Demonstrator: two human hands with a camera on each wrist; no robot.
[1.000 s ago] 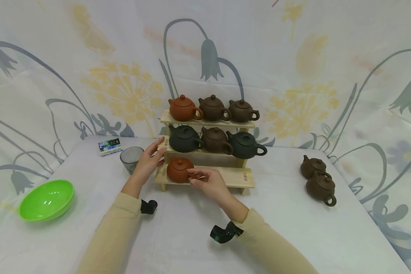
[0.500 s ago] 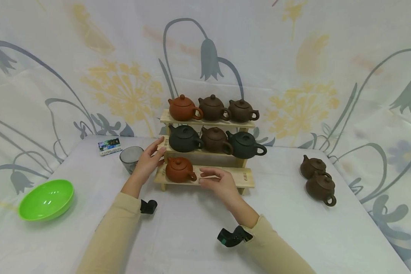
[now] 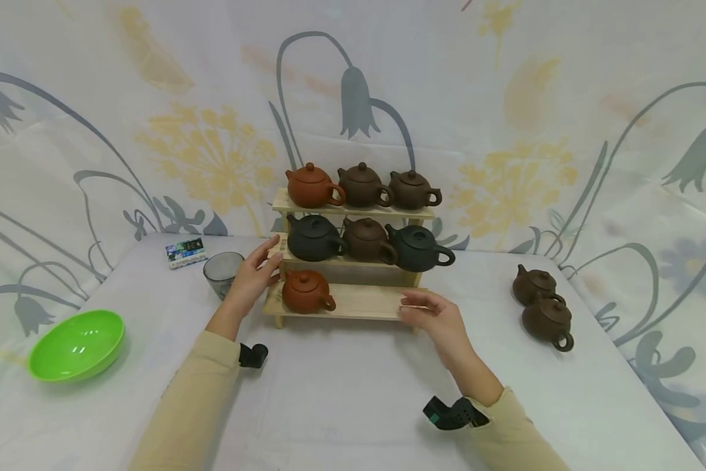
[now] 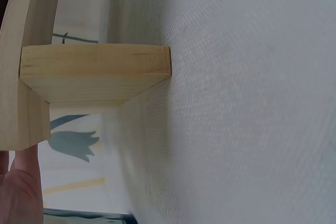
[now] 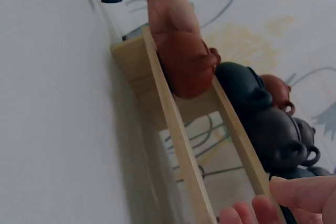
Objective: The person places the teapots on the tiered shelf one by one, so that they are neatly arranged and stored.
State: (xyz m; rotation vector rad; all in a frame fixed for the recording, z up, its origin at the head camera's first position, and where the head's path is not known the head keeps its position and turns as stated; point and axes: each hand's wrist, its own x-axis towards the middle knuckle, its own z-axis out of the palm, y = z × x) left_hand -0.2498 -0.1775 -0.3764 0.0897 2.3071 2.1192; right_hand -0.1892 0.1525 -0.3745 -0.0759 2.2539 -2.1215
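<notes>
A three-tier wooden rack (image 3: 367,302) stands at the middle of the table. On its bottom shelf, at the left end, sits a reddish-brown teapot (image 3: 304,293), its handle pointing right; the right wrist view also has this teapot (image 5: 186,66). My left hand (image 3: 251,278) rests against the rack's left side, fingers extended; part of it shows below the wood in the left wrist view. By the bottom shelf's right end is my right hand (image 3: 438,320), loosely bent and holding nothing. Whether its fingertips touch the shelf I cannot tell.
More teapots fill the upper shelves, including an orange-brown one (image 3: 310,188) and a black one (image 3: 313,239). Two dark brown teapots (image 3: 546,319) stand at the right. A grey glass cup (image 3: 220,271), small box (image 3: 186,254) and green bowl (image 3: 77,347) lie left.
My right hand has let go of the reddish-brown teapot's handle and moved right along the bottom shelf. The teapot stays at the left end. My left hand has kept its place.
</notes>
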